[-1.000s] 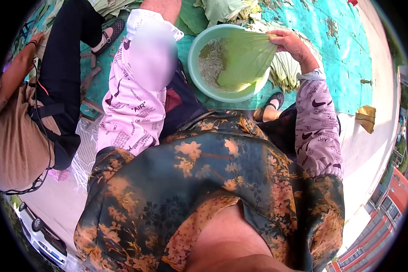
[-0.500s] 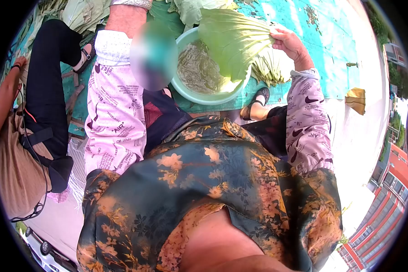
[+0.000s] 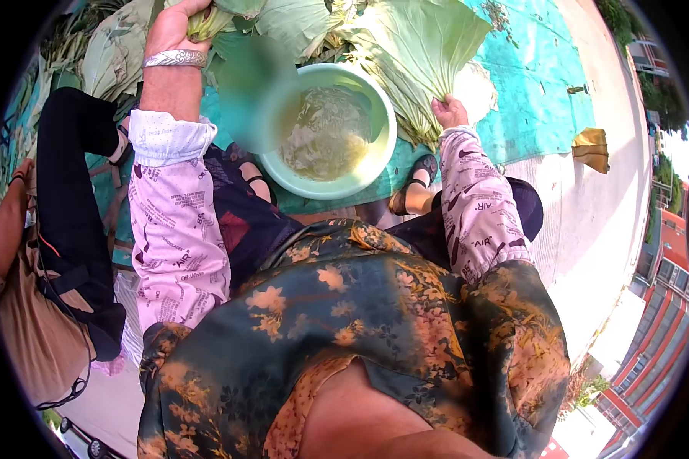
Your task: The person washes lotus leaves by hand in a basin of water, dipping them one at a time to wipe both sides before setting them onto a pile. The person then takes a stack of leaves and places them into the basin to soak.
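Note:
My right hand (image 3: 450, 112) pinches the narrow end of a large green lotus leaf (image 3: 421, 46), whose veins fan out away from me. Beneath that leaf, folded lotus leaves (image 3: 398, 115) lie in a pile on the sheet. My left hand (image 3: 172, 24), with a silver bangle on its wrist, is at the top edge of the view. Its fingers curl around a bunched green leaf (image 3: 209, 24), though they are partly cut off. Between my arms stands a pale green basin (image 3: 387, 141) with rippling, cloudy water; a blurred patch hides its left side.
A turquoise sheet (image 3: 536, 103) covers the ground, with more leaves (image 3: 119, 50) heaped at the far left. At my left sits another person in dark trousers (image 3: 73, 176). A brown scrap (image 3: 591, 150) lies on the right, by the sheet's edge.
My right hand has swung the leaf from over the basin to the pile beyond it on the right. My left hand has come into view at the upper left, at a bunched leaf.

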Tool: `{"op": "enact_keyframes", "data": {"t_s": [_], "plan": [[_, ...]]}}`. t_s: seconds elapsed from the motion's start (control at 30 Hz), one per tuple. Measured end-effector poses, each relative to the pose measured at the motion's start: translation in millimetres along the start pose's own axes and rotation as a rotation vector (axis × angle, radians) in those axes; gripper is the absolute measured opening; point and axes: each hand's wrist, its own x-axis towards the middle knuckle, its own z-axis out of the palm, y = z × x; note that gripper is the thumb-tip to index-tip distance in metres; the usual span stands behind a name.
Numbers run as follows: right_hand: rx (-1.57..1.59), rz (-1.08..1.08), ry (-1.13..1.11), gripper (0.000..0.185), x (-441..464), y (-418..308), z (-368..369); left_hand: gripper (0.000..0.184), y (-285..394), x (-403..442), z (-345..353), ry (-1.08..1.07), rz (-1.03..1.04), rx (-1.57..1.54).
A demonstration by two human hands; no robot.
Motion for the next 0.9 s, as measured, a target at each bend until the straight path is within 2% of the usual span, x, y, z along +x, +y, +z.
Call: {"op": "enact_keyframes", "data": {"t_s": [0.07,0.13,0.27,0.33,0.43,0.47,0.53,0.6,0.67,0.7,0.8,0.9], "plan": [[-0.434,-0.096,-0.238,0.021,18,26,-42,0.010,2,-4,3,0.011,-0.007,0.022],[-0.083,0.152,0.174,0.020,-10,32,-21,0.010,2,-5,4,0.027,-0.007,0.035],[-0.182,0.237,0.225,0.019,-20,32,-20,0.009,4,-3,2,0.026,-0.022,0.050],[-0.131,0.157,0.170,0.019,-19,29,-21,0.009,5,-6,6,0.047,-0.028,0.069],[-0.026,-0.106,-0.005,0.019,-14,24,-21,0.008,7,-5,4,0.016,-0.030,0.027],[-0.089,-0.166,-0.052,0.020,-9,27,-26,0.012,5,-14,13,-0.019,-0.035,0.012],[-0.432,-0.309,-0.196,0.021,29,43,-61,0.022,-1,-38,40,-0.094,-0.041,-0.022],[-0.466,-0.194,-0.131,0.023,29,46,-66,0.022,-1,-38,41,-0.117,-0.041,-0.017],[-0.185,0.173,0.145,0.025,13,43,-52,0.022,0,-38,43,-0.119,-0.050,-0.017],[-0.250,0.132,0.230,0.027,-2,45,-47,0.021,1,-37,43,-0.123,-0.048,-0.017],[-0.302,0.124,0.282,0.028,-9,45,-47,0.018,1,-31,38,-0.103,-0.056,-0.011],[-0.474,0.098,0.333,0.017,-7,45,-49,0.015,2,-23,28,-0.075,-0.064,0.002]]}}
